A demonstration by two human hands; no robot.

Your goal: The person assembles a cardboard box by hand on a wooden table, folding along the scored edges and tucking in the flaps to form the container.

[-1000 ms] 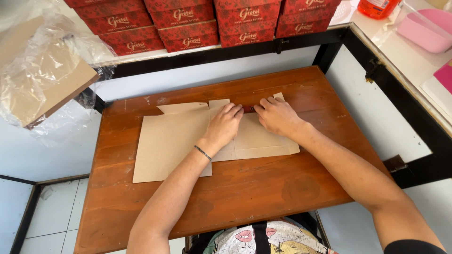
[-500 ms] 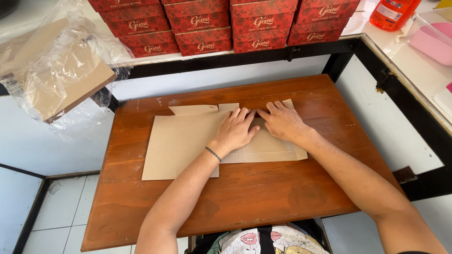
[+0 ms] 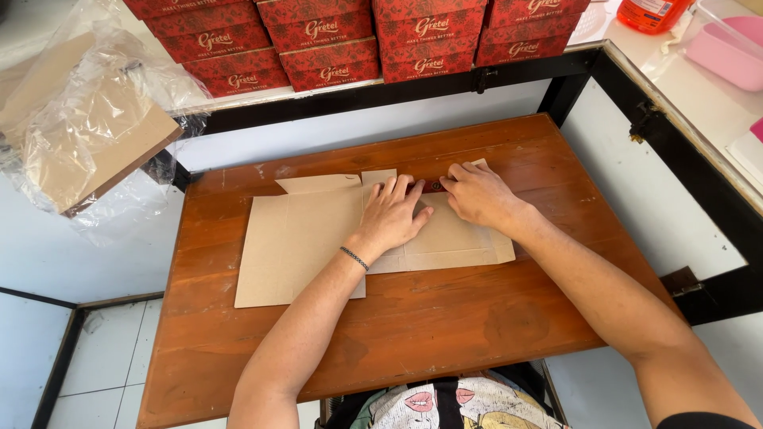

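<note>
Brown flat cardboard box blank (image 3: pixel 318 238) lies lengthwise left-to-right on the wooden table (image 3: pixel 445 342), its far fold beneath both the left hand (image 3: pixel 393 214) and right hand (image 3: pixel 477 195), fingers spread, pressing flat.

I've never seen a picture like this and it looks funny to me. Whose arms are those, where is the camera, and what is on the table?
The camera sits on a person's head and looks down, so you see that person's own arms. The left hand and right hand both press flat on a flat, unfolded piece of brown cardboard. It lies on a wooden table. Neither hand grips anything. Behind the table, red boxes are stacked on a shelf. On the left, more cardboard sits in a clear plastic bag.
</note>
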